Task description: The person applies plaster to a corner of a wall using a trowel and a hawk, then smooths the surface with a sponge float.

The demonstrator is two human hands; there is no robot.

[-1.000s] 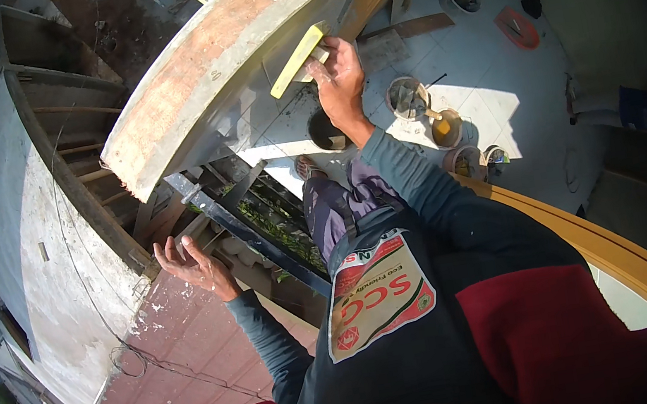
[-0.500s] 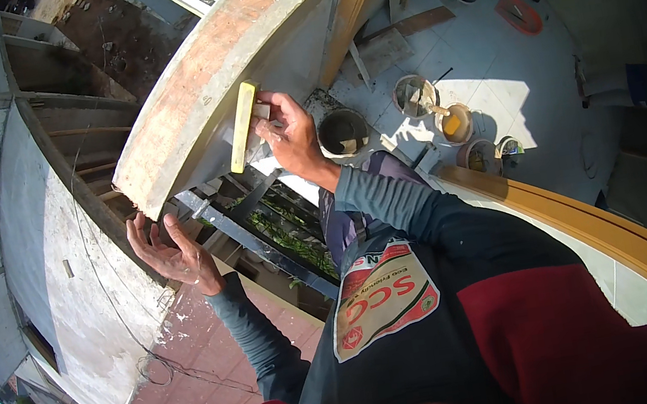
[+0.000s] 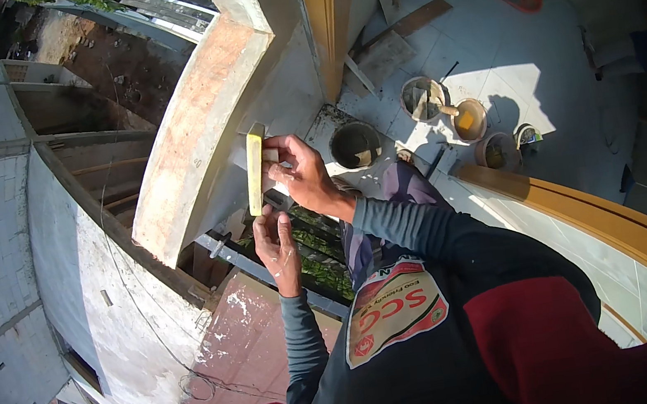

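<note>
My right hand (image 3: 304, 175) is closed around the pale grip of a plastering float (image 3: 255, 170). The float is long, yellow and seen nearly edge-on, standing close to the inner face of a curved parapet wall (image 3: 171, 187). My left hand (image 3: 276, 251) is at the float's lower end, fingers and thumb drawn close together, with the fingertips seeming to touch that end. Light smears mark the left hand's skin. The float's working face is turned away and hidden.
A bucket of grey mortar (image 3: 355, 146) stands beyond my right hand. Farther right are a bucket with tools (image 3: 423, 97) and a tub with a yellow item (image 3: 469, 120). A metal rail (image 3: 236, 258) runs below my hands. An orange door frame (image 3: 593, 212) curves at right.
My left hand has moved right from the wall's lower corner to the float's lower end, its spread fingers drawing together. My right hand still holds the float. The view has shifted slightly.
</note>
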